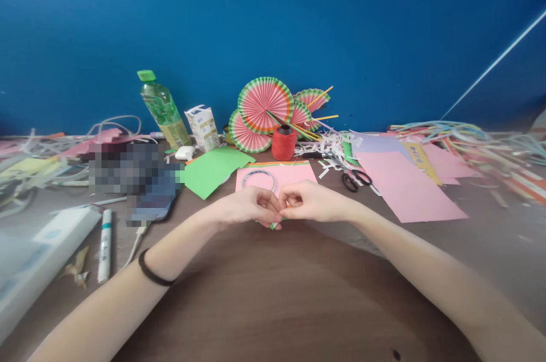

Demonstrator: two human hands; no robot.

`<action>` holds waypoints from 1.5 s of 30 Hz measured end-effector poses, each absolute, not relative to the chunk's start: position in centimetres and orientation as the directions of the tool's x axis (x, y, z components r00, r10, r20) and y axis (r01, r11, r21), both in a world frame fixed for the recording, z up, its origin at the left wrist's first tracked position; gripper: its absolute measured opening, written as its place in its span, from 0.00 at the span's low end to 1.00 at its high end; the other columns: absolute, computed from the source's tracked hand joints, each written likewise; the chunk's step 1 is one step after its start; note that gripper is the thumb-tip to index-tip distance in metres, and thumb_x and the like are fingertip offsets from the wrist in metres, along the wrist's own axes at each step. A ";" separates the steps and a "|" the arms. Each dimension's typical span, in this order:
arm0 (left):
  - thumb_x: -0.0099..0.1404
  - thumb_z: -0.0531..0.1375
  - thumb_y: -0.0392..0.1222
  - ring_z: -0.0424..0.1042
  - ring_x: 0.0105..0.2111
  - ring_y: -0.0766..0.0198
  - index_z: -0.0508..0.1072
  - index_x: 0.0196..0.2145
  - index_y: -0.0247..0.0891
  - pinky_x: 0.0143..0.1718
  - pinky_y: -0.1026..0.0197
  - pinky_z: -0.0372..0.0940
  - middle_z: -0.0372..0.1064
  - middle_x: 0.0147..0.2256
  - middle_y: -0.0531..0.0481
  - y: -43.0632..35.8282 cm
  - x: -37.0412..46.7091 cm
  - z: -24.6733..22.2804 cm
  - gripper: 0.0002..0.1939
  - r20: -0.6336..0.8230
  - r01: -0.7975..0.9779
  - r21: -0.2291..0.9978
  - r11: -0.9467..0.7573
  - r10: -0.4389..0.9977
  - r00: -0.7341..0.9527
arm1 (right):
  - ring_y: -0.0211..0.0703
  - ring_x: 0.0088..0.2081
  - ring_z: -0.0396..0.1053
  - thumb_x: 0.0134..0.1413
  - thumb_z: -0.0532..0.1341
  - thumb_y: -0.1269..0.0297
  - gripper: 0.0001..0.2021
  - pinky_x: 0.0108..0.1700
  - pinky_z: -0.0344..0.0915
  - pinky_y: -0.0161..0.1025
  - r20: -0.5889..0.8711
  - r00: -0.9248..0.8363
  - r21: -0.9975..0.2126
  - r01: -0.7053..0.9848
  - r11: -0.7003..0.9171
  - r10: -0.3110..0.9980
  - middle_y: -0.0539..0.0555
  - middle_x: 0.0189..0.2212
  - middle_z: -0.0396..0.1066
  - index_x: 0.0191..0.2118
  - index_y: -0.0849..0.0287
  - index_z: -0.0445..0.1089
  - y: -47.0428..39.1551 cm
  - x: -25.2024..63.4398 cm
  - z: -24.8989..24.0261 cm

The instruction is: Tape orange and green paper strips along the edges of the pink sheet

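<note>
My left hand (245, 206) and my right hand (318, 201) meet at their fingertips over the near edge of a pink sheet of paper (294, 173). Both are closed in a pinch on a small folded piece of paper (273, 226), of which green, white and a little orange show; the fingers cover most of it. Just behind my left hand, a thin pale ring (273, 179), perhaps a tape roll, lies on the pink sheet. That sheet has an orange and green strip along its far edge.
Behind stand watermelon-patterned paper fans (265, 105), a red string spool (284, 144), a carton (203, 127) and a green-capped bottle (164, 112). Black-handled scissors (356, 180) and pink paper (409, 188) lie right; green paper (215, 169), a phone (156, 197) and a marker (104, 245) left.
</note>
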State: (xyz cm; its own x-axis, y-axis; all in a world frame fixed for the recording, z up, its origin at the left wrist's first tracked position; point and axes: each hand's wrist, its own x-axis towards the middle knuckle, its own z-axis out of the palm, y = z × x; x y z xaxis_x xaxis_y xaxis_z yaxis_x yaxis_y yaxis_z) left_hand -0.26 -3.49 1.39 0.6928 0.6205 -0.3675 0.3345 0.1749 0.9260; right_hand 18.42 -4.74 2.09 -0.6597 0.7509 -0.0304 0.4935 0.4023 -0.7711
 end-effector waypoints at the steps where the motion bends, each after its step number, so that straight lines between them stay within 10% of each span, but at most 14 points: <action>1: 0.48 0.63 0.37 0.72 0.31 0.65 0.69 0.30 0.33 0.34 0.64 0.64 0.72 0.27 0.50 -3.5 -0.2 1.2 0.11 -0.357 0.335 0.929 0.157 0.623 0.696 | 0.30 0.21 0.49 0.43 0.58 0.65 0.05 0.22 0.47 0.29 -0.030 -0.657 -0.770 0.496 0.402 0.753 0.43 0.18 0.51 0.25 0.61 0.63 -4.8 18.4 2.2; 23: 0.45 0.61 0.33 0.70 0.25 0.66 0.68 0.29 0.32 0.26 0.65 0.61 0.70 0.23 0.51 -3.3 0.0 1.6 0.10 -0.321 0.376 0.921 0.099 0.738 0.593 | 0.32 0.21 0.51 0.48 0.55 0.62 0.09 0.24 0.48 0.32 0.080 -0.405 -0.759 0.567 0.319 0.911 0.45 0.18 0.56 0.29 0.62 0.67 -4.0 18.7 2.3; 45: 0.54 0.55 0.41 0.69 0.26 0.66 0.67 0.26 0.33 0.29 0.65 0.62 0.67 0.25 0.51 -3.4 -0.8 2.6 0.07 -0.351 0.575 0.810 -0.117 0.689 0.634 | 0.30 0.20 0.53 0.44 0.59 0.60 0.11 0.24 0.51 0.31 -0.144 -0.576 -0.862 0.472 0.184 0.805 0.47 0.20 0.62 0.29 0.65 0.71 -3.3 18.7 1.2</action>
